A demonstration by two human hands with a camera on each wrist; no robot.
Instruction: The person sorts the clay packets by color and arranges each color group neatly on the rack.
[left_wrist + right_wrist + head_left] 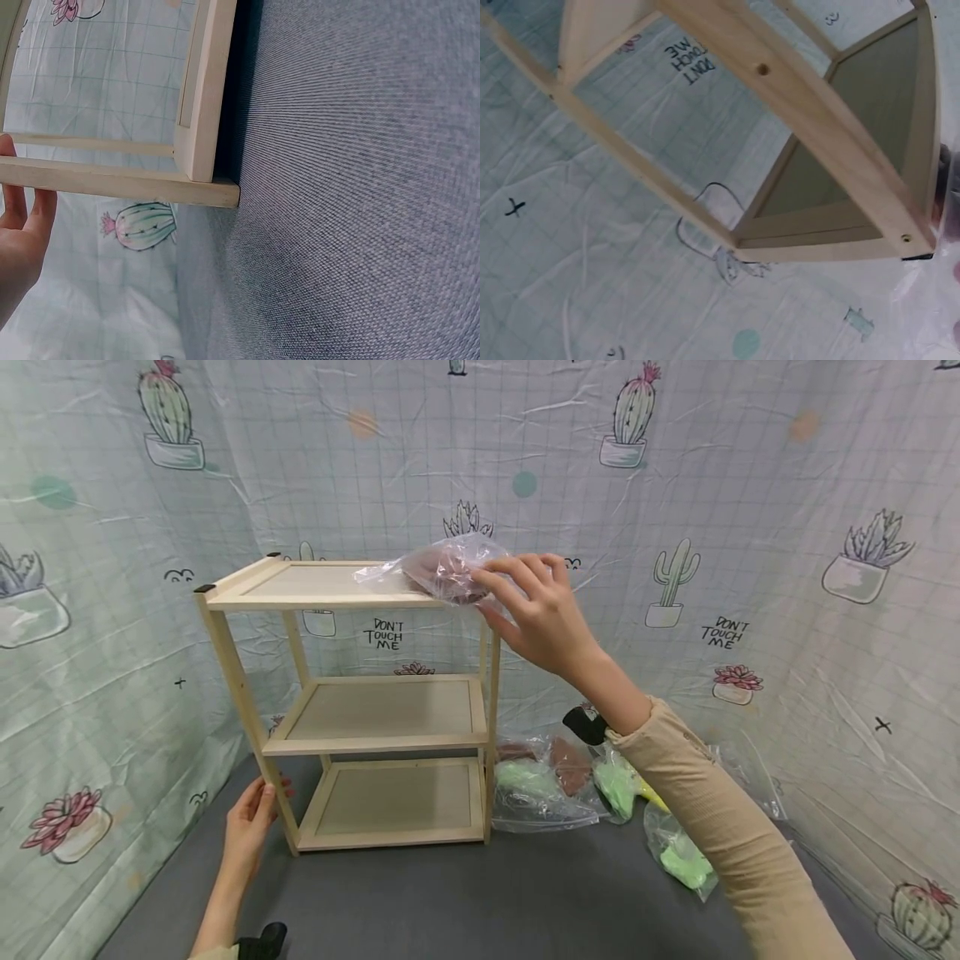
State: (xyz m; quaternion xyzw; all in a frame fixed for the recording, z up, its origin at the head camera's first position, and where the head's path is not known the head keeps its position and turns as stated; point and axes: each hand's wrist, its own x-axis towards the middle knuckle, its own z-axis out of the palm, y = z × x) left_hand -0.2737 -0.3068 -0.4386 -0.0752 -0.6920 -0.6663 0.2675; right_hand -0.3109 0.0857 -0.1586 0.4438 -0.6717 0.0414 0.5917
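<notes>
A three-tier wooden shelf rack (378, 745) stands on the grey floor cloth. My left hand (247, 822) grips its front left post low down; in the left wrist view the fingers (41, 214) go round that post (112, 181). Over the right end of the top tier, my right hand (543, 610) pinches a clear plastic bag (431, 568) with something brown inside. The bag lies partly on the top board. Only an edge of the bag (952, 217) shows in the right wrist view, where the right hand is out of sight.
Right of the rack lie several clear bags: one with green and brown contents (528, 785), one green (617, 789), another green one (684, 860) nearer me. My right sleeve (720, 810) partly covers this group. A cactus-print curtain (750, 527) hangs behind and at both sides.
</notes>
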